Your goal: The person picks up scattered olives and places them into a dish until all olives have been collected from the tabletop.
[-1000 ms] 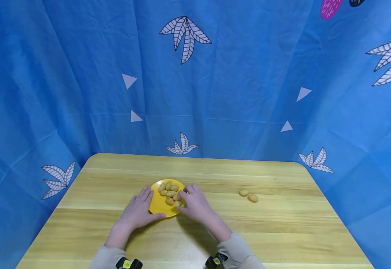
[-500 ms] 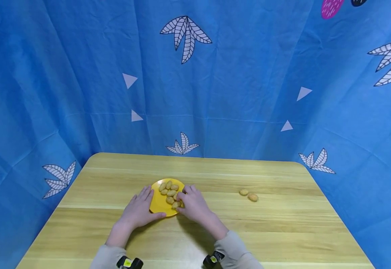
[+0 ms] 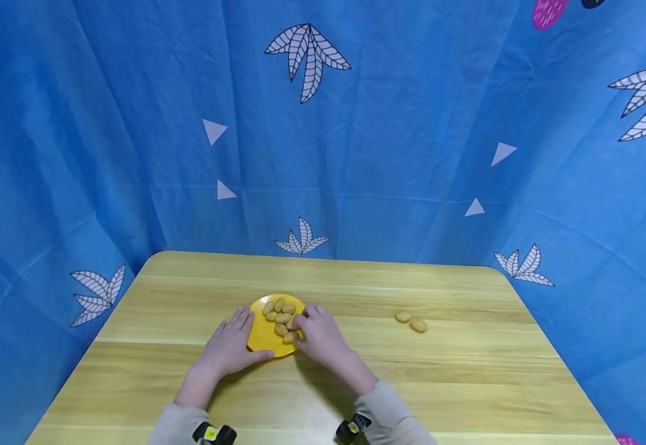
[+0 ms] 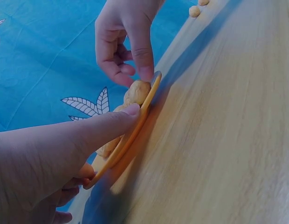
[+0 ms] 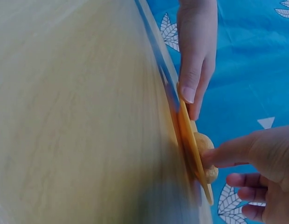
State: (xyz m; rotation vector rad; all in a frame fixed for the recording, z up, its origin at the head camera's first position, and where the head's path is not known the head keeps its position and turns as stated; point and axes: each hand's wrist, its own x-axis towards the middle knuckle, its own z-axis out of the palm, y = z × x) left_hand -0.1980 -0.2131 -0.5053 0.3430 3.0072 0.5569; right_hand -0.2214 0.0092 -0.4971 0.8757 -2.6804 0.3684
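On the table's left half sits a yellow plate (image 3: 262,339) bearing several tan, oval, nut-like pieces (image 3: 283,319); their exact kind cannot be told. My left hand (image 3: 230,352) rests along the plate's left and near rim, fingers straight and thumb spread. In the left wrist view, its thumb (image 4: 114,122) lies on the rim. Over the plate's right side, my right hand (image 3: 323,339) bends thumb and index finger about one tan piece (image 5: 210,173). The right thumb touches that piece in the right wrist view, while the other fingers curl loosely away. The right hand partly hides the pieces under it.
Two more tan pieces (image 3: 411,322) lie on the wooden table (image 3: 467,371) to the right. A blue curtain (image 3: 401,123) with leaf prints hangs behind and beside the table. Dark camera straps (image 3: 214,434) sit on both wrists.
A tan piece beside my right thumb has turned and shifted slightly left. My right hand has moved only a little; the left stays on the plate.
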